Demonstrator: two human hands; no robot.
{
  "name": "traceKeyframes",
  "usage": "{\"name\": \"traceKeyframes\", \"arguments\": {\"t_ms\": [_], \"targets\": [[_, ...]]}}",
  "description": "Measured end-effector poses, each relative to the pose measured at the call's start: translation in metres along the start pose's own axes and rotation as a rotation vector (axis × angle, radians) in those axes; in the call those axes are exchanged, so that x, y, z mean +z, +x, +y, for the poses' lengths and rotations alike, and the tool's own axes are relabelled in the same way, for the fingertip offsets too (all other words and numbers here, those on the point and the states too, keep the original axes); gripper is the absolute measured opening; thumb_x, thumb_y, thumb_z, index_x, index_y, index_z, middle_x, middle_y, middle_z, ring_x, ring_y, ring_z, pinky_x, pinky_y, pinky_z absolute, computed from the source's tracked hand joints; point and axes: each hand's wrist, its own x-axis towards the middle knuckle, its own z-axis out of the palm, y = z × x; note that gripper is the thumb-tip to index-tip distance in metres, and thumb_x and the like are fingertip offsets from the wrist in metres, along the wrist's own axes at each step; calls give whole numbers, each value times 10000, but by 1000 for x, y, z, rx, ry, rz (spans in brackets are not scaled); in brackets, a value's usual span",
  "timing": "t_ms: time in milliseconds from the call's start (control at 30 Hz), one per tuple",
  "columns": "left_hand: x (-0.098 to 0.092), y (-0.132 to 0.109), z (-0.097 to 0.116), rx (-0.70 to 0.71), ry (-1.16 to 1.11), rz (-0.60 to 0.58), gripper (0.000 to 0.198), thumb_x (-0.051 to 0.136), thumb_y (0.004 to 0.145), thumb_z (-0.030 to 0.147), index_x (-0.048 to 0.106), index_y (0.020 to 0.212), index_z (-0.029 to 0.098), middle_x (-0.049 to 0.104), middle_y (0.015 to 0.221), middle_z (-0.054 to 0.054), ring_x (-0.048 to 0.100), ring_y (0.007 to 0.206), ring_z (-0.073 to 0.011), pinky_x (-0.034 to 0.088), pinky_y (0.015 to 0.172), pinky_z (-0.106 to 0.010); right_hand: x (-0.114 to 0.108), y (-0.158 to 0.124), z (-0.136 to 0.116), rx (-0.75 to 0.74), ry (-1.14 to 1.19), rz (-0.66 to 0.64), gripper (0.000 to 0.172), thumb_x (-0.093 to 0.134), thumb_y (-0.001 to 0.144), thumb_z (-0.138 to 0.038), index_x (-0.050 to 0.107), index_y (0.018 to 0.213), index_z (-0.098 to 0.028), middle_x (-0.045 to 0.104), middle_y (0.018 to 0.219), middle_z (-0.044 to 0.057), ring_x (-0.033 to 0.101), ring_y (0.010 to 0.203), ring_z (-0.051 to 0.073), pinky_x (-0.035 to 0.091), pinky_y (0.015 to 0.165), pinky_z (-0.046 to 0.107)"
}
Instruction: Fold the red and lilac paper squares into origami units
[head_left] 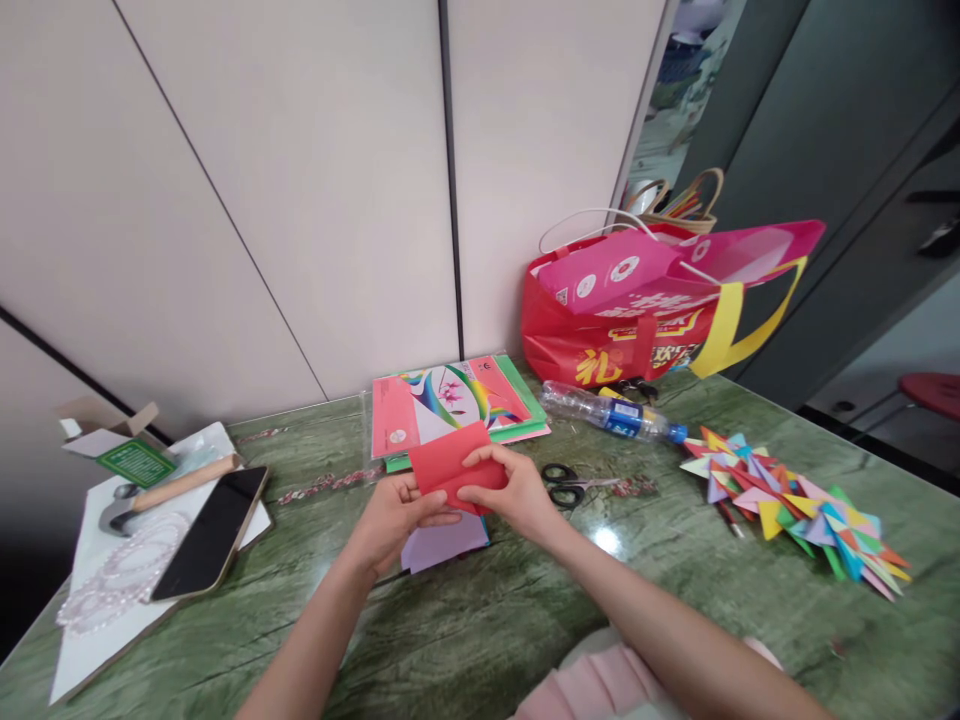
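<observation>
A piece of red paper (pixel 450 455), with a fold across its lower part, is held up above the table between both hands. My left hand (pixel 396 515) grips its lower left edge, fingers partly behind the sheet. On the right side, my right hand (pixel 517 490) pinches it between thumb and fingers. Beneath the hands lies purple paper (pixel 442 543), partly hidden. Just behind is a pack of coloured paper (pixel 442 400) with a pink printed cover. Black-handled scissors (pixel 566 490) rest right of my right hand.
Folded multicoloured paper stars (pixel 802 510) lie at right, near a plastic bottle (pixel 615 412) and a red gift bag (pixel 622 310). At left, a white board (pixel 82 640) carries a hammer (pixel 165 490), a phone (pixel 214 535) and beads (pixel 124 575). A small box (pixel 124 455) stands behind.
</observation>
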Motion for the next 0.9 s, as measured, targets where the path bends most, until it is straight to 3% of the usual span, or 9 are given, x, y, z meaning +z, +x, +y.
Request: {"name": "traceKeyframes", "arguments": {"t_ms": [200, 633, 900], "targets": [[-2, -2, 1, -24, 40, -51, 332, 697, 660, 255, 661, 942, 83, 710, 868, -146, 662, 812, -271, 516, 751, -390, -2, 1, 2, -16, 1, -44, 265, 708, 571, -261, 605, 802, -184, 634, 835, 9, 577, 792, 184, 428, 724, 285], [2, 0, -2, -6, 95, 19, 416, 729, 607, 311, 664, 950, 86, 718, 811, -143, 669, 775, -278, 521, 730, -404, -4, 2, 1, -52, -40, -50, 257, 687, 582, -199, 602, 824, -183, 625, 869, 15, 572, 824, 186, 410, 760, 290], [1, -2, -2, -31, 142, -56, 366, 687, 667, 292, 662, 954, 66, 710, 843, -168, 666, 802, -277, 524, 729, -382, -7, 1, -3, -95, -111, -85, 268, 670, 590, -165, 622, 852, -198, 628, 884, 16, 557, 861, 198, 403, 794, 317]]}}
